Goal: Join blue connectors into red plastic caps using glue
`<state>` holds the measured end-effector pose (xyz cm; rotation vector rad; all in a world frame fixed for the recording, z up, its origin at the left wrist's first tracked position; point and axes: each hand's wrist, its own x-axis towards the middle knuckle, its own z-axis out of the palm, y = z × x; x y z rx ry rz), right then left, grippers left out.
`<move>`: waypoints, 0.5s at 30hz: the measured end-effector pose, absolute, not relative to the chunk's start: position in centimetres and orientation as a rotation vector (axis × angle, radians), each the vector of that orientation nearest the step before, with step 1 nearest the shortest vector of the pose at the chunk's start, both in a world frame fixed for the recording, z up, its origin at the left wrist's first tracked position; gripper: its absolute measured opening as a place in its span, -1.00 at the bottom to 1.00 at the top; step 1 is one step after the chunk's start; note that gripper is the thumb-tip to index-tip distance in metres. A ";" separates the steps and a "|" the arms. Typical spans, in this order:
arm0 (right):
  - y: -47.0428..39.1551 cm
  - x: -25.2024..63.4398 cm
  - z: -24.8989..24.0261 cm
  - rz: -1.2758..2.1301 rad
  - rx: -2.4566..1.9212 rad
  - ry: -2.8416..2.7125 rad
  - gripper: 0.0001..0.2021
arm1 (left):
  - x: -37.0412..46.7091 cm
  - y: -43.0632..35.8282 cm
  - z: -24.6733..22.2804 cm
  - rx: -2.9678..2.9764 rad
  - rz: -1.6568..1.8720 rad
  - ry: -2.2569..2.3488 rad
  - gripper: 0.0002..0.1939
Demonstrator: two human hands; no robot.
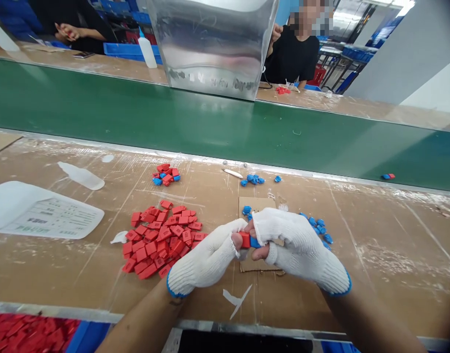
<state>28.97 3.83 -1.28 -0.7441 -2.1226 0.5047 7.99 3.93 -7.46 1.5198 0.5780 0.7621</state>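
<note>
Head: red pc (pixel 244 239), blue pc (pixel 254 242) btwn fingers (pixel 261 253).

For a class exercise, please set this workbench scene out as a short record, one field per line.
Left hand: white glove, bare fingertips, holding a red piece
Right hand: similar glove, holding a blue piece end to end with it
Joined: cannot tell
Below hands: cardboard
Left of hands: heap of red pieces
Green strip: one red-and-blue piece near its right end
</note>
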 end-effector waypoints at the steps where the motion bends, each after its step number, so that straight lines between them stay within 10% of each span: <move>1: 3.8 29.0 -1.3 0.510 -0.729 -2.127 -0.78 | 8.0 3.8 -7.3 1.515 0.763 0.566 -0.42; 15: 4.2 28.4 -0.7 0.632 -0.662 -2.102 -0.65 | 9.3 3.4 -8.4 1.393 0.764 0.503 -0.33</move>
